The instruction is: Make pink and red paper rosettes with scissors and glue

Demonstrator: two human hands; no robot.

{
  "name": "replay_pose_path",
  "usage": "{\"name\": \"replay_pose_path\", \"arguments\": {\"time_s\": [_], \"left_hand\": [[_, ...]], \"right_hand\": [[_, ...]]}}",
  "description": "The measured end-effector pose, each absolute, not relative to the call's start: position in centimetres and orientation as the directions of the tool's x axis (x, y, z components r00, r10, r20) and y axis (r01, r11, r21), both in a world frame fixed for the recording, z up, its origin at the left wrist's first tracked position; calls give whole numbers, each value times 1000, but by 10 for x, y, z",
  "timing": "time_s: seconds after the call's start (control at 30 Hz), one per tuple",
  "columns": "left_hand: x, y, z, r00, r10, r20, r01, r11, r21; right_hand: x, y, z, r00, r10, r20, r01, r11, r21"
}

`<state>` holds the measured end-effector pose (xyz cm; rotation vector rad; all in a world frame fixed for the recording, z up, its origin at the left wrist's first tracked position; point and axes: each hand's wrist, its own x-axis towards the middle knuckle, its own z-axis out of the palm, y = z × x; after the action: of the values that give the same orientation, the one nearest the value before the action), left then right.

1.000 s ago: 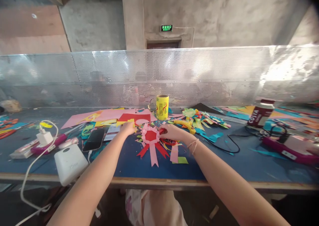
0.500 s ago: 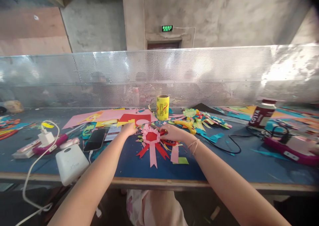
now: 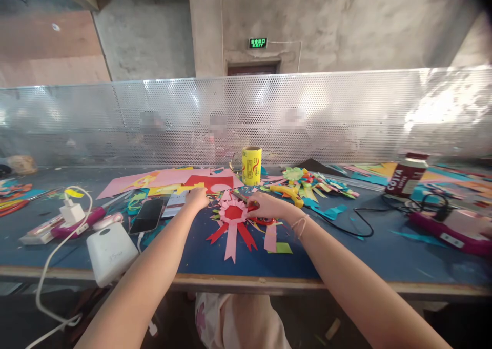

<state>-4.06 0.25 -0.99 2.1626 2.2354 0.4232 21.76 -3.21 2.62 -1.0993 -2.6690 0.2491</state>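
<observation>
My left hand (image 3: pixel 197 199) is closed at the edge of a yellow paper piece (image 3: pixel 191 187), in front of red paper (image 3: pixel 205 181). My right hand (image 3: pixel 262 205) grips scissors (image 3: pixel 252 205) with red handles, their dark blades pointing up and left. Between my hands lies a rosette (image 3: pixel 234 214) with a red centre, a pleated pink rim, and pink and red paper tails spread towards me. My right fingertips are right beside its rim; whether they touch it, I cannot tell. Pink strips and a green scrap (image 3: pixel 284 248) lie below my right hand.
A yellow tape roll (image 3: pixel 251 167) stands upright behind the rosette. To the right are a yellow glue gun (image 3: pixel 288 194), a paper-scrap pile and a brown bottle (image 3: pixel 406 176). A phone (image 3: pixel 146 216), white power bank (image 3: pixel 110 251) and cables lie left. A perforated metal screen closes the back.
The rosette has turned slightly, its tails swinging left. The scissors' blades now show above its rim. My left hand and the yellow paper have shifted slightly left.
</observation>
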Motion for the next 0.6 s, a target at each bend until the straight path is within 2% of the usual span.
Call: {"name": "replay_pose_path", "arguments": {"time_s": [0.2,0.27,0.37,0.43,0.5,0.6], "left_hand": [[-41,-7,-8,-102,973,207,992,84,95],[-41,-7,-9,-91,972,219,995,79,62],[-40,-3,-11,-34,965,260,999,22,48],[-38,2,-14,35,964,262,996,-55,69],[-36,7,-17,117,967,228,986,-141,94],[-34,10,-20,187,971,148,972,-204,115]], "right_hand": [[218,-31,26,-706,688,169,651,724,-229],[221,-25,21,-726,656,207,643,754,-134],[226,-12,12,-785,565,254,609,778,154],[230,-5,6,-806,544,233,592,749,297],[231,0,2,-814,543,206,580,733,355],[230,3,-2,-802,549,236,597,745,297]]}}
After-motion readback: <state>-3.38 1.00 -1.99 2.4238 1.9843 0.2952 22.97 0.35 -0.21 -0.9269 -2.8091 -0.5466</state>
